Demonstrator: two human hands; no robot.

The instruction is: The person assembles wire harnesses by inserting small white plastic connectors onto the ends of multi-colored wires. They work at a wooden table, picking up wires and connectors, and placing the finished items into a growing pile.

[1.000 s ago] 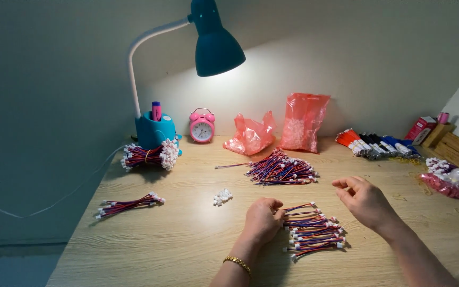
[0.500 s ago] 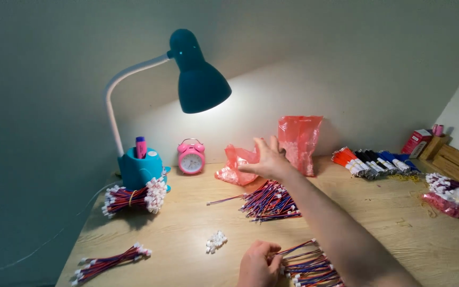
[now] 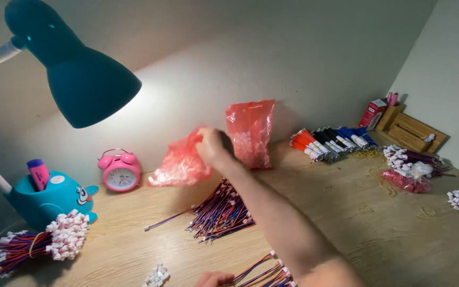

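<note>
From the head camera, the right hand (image 3: 214, 148) is stretched far across the pale wooden desk (image 3: 346, 223), its fingers closed on the top of a crumpled red see-through plastic bag (image 3: 179, 166), which is lifted just off the desk near the back wall, beside a taller upright red bag (image 3: 251, 133). Beneath the forearm lies a loose pile of red-and-blue wire leads (image 3: 219, 210). The left hand (image 3: 214, 278) shows only at the bottom edge, touching another bundle of wires (image 3: 264, 271); its grip cannot be told.
</note>
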